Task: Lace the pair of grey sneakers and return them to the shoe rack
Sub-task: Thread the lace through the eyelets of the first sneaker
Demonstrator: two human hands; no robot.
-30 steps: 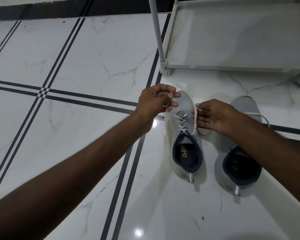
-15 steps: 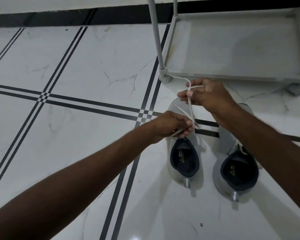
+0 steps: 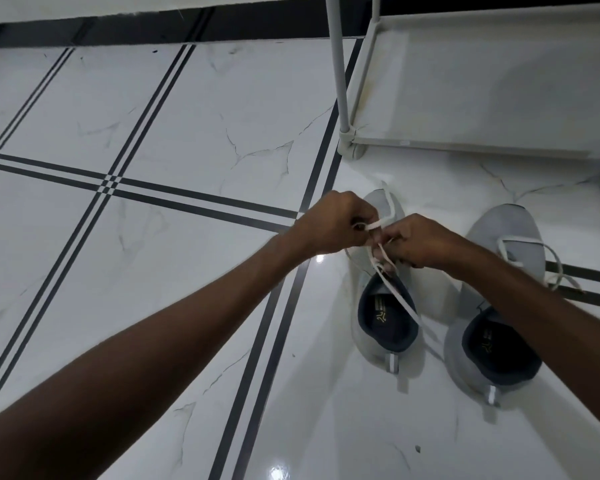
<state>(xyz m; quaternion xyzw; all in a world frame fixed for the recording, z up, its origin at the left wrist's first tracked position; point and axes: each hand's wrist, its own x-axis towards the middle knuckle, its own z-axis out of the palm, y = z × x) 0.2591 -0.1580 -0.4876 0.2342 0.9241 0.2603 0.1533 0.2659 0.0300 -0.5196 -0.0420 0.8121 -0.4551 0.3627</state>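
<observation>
Two grey sneakers with dark blue linings stand side by side on the floor, toes toward the rack. My left hand (image 3: 336,221) and my right hand (image 3: 418,242) meet over the tongue of the left sneaker (image 3: 371,341), each pinching a strand of its white lace (image 3: 400,301). One lace end trails back across the shoe opening; a loop rises over the toe. The right sneaker (image 3: 499,233) lies beyond my right forearm, its loose white lace (image 3: 551,258) spilling to the right. The shoe rack (image 3: 482,147) stands just behind the shoes.
The floor is glossy white marble tile (image 3: 187,116) with dark double stripes crossing it. The rack's grey corner post (image 3: 340,74) rises at the top centre, its foot close to the left sneaker's toe. A dark skirting runs along the far wall.
My right hand has come down from near the rack's edge to meet my left hand over the left sneaker. The lace pulled taut upward before is now looped between both hands.
</observation>
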